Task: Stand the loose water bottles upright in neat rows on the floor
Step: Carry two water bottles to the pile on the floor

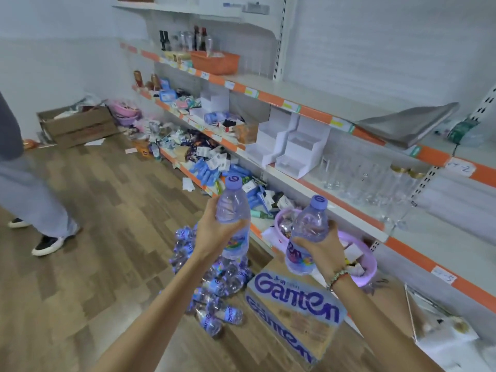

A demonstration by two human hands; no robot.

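With one water bottle [233,210] clamped upright in left hand [214,232] and another [306,237] in right hand [319,245], fingers wrapped tight, both well above the floor [94,237]. Carrying step, seemingly. Heap of loose bottles [212,277] beside Ganten carton [295,304]. Next: lower, set upright, side by side.

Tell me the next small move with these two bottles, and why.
Probably lower both and stand them on bare wood floor beside the pile of loose bottles. The left hand and right hand each hold a water bottle upright in mid-air, and no upright row shows on the floor.
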